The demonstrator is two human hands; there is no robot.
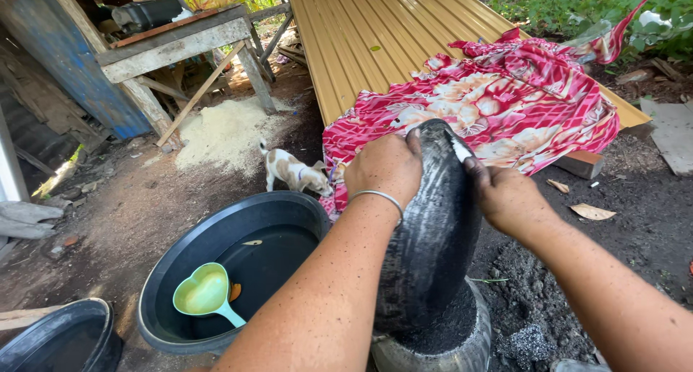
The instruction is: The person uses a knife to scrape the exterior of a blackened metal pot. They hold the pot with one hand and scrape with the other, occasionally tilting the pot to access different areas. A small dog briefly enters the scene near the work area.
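Fingers of left hand [385, 167] curled over top of blackened pot [433, 235], gripping rim. Right hand [505, 196] pinching small pale scraper [460, 150] against pot's sooty side. Pot upended on ground, near right rim of black basin [216, 271] holding green heart-shaped scoop [204, 292]. Small dog [294, 173] beyond basin, beside red floral cloth [498, 105].

Could not tell what the pale object [460, 150] pressed against the sooty black pot [433, 228] was, since the right hand [505, 199] covered all but its tip; the left hand's [384, 168] fingers [413, 142] curled out of sight over the pot's top. Lost the pot's rim below the lower edge, along with both elbows and half of the small black tub [65, 339] at the corner. Hid part of the small dog [292, 171] behind the large black basin [238, 264].
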